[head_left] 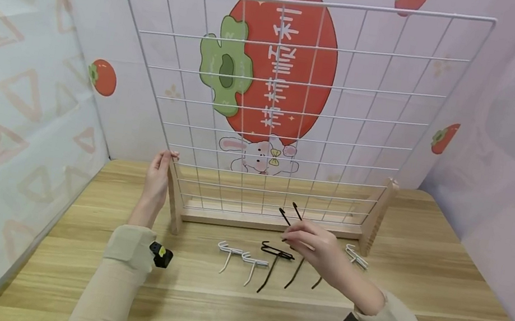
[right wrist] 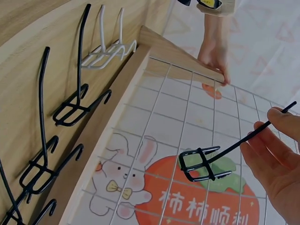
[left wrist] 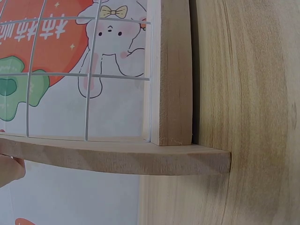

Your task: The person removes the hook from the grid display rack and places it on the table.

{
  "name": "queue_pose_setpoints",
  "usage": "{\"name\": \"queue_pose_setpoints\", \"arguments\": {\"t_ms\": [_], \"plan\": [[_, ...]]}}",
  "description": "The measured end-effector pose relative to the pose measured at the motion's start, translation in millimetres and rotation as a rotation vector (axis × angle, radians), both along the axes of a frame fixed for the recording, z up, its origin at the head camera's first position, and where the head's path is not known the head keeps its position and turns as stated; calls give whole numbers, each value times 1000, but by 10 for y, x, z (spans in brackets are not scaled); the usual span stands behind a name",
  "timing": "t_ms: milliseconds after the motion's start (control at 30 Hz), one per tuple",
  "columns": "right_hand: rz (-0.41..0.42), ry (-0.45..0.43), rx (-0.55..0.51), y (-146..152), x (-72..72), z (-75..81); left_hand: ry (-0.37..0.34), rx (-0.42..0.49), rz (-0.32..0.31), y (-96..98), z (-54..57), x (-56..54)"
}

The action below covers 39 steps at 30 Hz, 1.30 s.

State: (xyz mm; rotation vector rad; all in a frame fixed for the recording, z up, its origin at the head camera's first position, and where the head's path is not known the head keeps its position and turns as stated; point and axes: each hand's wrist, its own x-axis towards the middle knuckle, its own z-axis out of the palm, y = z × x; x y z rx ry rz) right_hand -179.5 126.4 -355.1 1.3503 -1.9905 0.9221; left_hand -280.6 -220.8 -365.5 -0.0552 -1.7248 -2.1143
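Observation:
A white wire grid panel [head_left: 314, 4] stands upright in a wooden base [head_left: 237, 219]. My left hand [head_left: 158, 181] holds the top of the left wooden side support [head_left: 174, 200], fingertips near the panel's edge; the left wrist view catches just part of that hand [left wrist: 10, 169]. Between thumb and fingers, my right hand [head_left: 317, 247] pinches the stem of a black double-pronged hook [right wrist: 234, 146]. The hook is raised in front of the lower grid, apart from the wires, its two prongs pointing toward the panel.
On the wooden table before the base lie white hooks [head_left: 230, 250] at left, black hooks [head_left: 276, 253] in the middle, partly hidden by my right hand, and a white hook [head_left: 356, 256] at right. A printed curtain [head_left: 369, 162] hangs behind the panel.

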Motion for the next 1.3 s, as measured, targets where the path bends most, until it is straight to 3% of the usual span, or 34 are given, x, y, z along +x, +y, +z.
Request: {"name": "queue_pose_setpoints", "arguments": {"t_ms": [267, 867, 1300], "plan": [[-31, -31, 20, 187, 54, -78, -5, -9, 4, -1, 32, 9], [-119, 50, 60, 544, 213, -303, -3, -20, 6, -10, 25, -13], [-133, -34, 134, 801, 385, -530, -15, -31, 10, 10, 6, 2]]}}
